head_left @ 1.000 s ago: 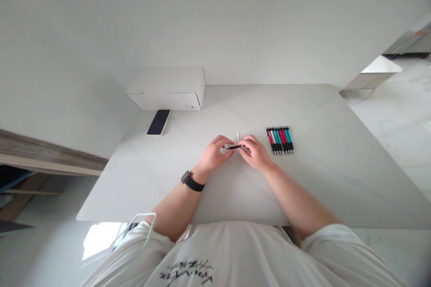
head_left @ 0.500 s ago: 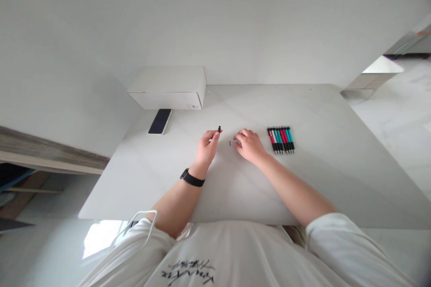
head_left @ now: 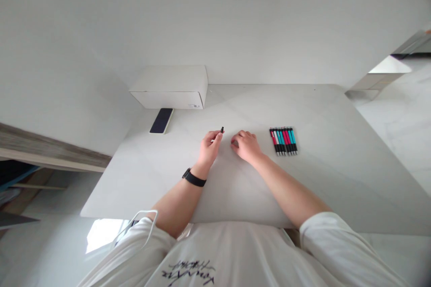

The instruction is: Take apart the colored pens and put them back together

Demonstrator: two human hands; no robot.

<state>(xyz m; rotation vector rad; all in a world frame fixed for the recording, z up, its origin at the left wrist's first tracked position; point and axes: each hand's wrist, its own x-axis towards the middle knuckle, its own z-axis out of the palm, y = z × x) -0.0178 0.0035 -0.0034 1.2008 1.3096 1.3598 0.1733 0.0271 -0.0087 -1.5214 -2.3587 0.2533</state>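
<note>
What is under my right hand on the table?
The right hand rests palm down on the white table. Only bare tabletop shows around it; anything beneath its curled fingers is covered.

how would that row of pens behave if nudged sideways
The pens look round-barrelled and lie loose side by side on the smooth table, so a nudge would probably roll and scatter them. Each looks slim, stiff and likely light.

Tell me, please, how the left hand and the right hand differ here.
The left hand pinches a small dark pen part, raised; the right hand lies curled, knuckles up, its grasp hidden. The left wrist wears a black watch; the right is bare. The right hand lies nearer the pens. Both are over the table.
</note>
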